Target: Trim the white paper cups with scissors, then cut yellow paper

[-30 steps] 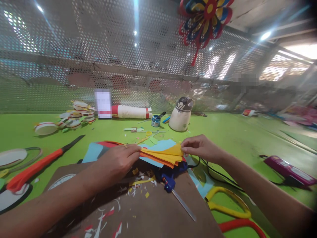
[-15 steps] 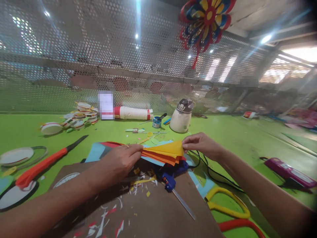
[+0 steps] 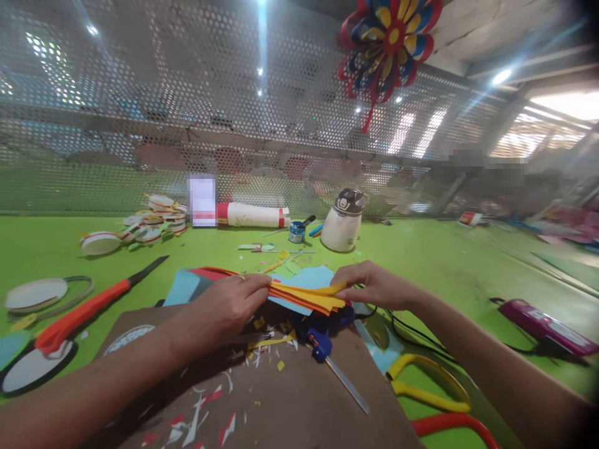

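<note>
My left hand (image 3: 238, 302) is closed on the left end of a pleated stack of yellow and orange paper (image 3: 306, 298). At the stack's right end, my right hand (image 3: 367, 285) pinches the upper yellow layer between thumb and fingers. Layers fan apart toward the right, with the orange ones lower. Light blue paper (image 3: 311, 275) shows behind and below the stack, and red paper (image 3: 210, 272) sticks out beyond my left hand. Just below the stack lies a blue glue gun (image 3: 321, 344) with a clear glue stick in it, partly covered by the paper.
Paper scraps litter the brown board (image 3: 281, 405). An orange-handled knife (image 3: 88, 315) lies left; yellow-handled scissors (image 3: 430, 380) and a purple device (image 3: 547, 327) lie right. Behind stand a cream jug (image 3: 341, 227), a small blue jar (image 3: 296, 232) and stacked paper cups (image 3: 255, 215).
My right hand has shifted slightly left and down, and the yellow layer's right end has come down with it. More light blue paper shows behind. My left hand keeps its hold.
</note>
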Demonstrator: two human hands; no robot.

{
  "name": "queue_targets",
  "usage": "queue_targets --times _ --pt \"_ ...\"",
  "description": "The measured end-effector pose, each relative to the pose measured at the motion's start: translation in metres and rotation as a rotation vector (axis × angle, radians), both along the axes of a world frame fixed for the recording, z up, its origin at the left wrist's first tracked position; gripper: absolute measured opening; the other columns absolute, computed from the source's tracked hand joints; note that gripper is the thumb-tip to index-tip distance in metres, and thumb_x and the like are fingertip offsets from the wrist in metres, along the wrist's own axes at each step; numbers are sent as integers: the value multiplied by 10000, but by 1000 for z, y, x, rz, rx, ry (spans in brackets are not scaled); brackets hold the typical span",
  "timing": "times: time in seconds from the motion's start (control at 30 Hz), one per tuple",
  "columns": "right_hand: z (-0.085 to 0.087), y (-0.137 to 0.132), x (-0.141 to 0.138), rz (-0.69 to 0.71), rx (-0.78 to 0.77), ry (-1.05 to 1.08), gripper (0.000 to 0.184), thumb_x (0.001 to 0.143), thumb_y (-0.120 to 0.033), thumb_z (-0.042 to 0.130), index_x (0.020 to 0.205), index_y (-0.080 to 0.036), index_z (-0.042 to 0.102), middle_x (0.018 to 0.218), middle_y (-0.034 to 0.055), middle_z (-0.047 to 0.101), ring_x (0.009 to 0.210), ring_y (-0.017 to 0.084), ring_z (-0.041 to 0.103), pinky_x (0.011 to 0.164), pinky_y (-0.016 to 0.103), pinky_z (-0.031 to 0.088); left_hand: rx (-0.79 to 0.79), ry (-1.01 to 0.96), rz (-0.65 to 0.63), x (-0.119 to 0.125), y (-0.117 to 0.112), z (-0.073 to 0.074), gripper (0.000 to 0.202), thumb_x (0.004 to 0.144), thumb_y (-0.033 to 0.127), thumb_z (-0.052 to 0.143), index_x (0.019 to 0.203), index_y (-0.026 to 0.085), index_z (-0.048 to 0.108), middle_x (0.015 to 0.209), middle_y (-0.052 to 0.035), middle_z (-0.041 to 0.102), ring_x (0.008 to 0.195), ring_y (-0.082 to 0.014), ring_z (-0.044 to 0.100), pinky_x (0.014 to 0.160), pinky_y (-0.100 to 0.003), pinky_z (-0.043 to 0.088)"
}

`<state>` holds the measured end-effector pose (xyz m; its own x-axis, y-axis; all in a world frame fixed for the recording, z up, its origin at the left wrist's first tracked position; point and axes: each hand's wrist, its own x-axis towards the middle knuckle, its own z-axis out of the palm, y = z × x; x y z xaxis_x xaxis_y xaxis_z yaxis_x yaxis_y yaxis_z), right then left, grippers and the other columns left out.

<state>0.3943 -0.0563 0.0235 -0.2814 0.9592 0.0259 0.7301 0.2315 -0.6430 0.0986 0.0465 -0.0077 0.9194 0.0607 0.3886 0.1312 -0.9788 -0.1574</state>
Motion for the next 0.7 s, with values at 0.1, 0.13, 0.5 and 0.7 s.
queue_targets --times 0.1,0.13,0.5,0.7 --pt "-5 2 -1 -32 70 -60 303 848 -371 556 684 -150 682 639 1 605 603 123 533 570 235 419 37 -4 -2 0 0 0 205 886 79 417 995 73 590 1162 -179 619 1059 -235 599 871 -373 518" --pt "-7 3 -1 -50 96 -76 324 853 -373 543 654 -148 664 599 -7 574 571 116 507 541 230 395 44 3 4 0 0 -1 205 890 86 415 998 76 589 1166 -176 617 1063 -233 598 875 -371 518" --pt "-7 7 -8 -159 374 -149 180 759 -196 546 582 -173 567 558 -8 533 536 117 481 549 239 357 -33 -91 -8 15 11 -4 297 842 30 429 1114 109 519 1365 -184 474 1290 -253 416 1025 -433 411" --pt "0 -1 -17 -148 383 -85 220 790 -265 562 595 -165 584 573 3 552 546 122 493 556 247 370 -123 -202 41 31 23 -3 535 789 32 490 1295 160 376 1226 -132 553 1102 -241 506 932 -454 456"
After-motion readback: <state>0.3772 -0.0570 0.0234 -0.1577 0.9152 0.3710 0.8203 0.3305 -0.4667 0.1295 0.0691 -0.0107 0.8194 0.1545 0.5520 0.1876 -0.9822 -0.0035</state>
